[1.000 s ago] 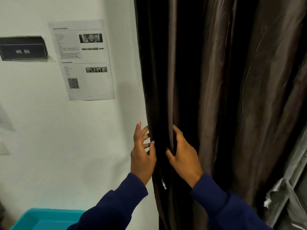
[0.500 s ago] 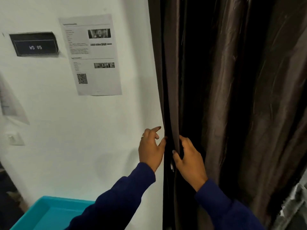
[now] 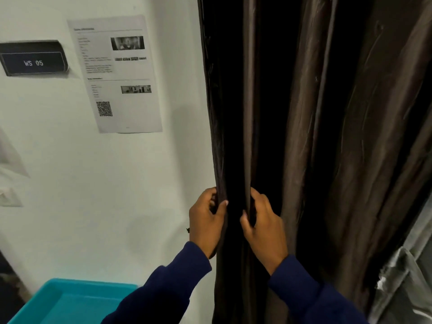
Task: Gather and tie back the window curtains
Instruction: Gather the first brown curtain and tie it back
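The curtain (image 3: 327, 136) hangs along the right of the wall (image 3: 93, 195), its folds running from above the hands down past them. The left hand (image 3: 207, 224) grips the curtain's outer edge, just beside the wall; the right hand (image 3: 263, 229) grips the next fold, just to the right of the left hand, at the same height. Up and to the left of the left hand a printed sheet (image 3: 117, 73) is stuck on the wall, with a sign (image 3: 34, 58) further left of it. Below and left of the left hand sits a bin (image 3: 70, 300). Low to the right of the right hand, past the curtain, hangs another fabric (image 3: 402, 281).
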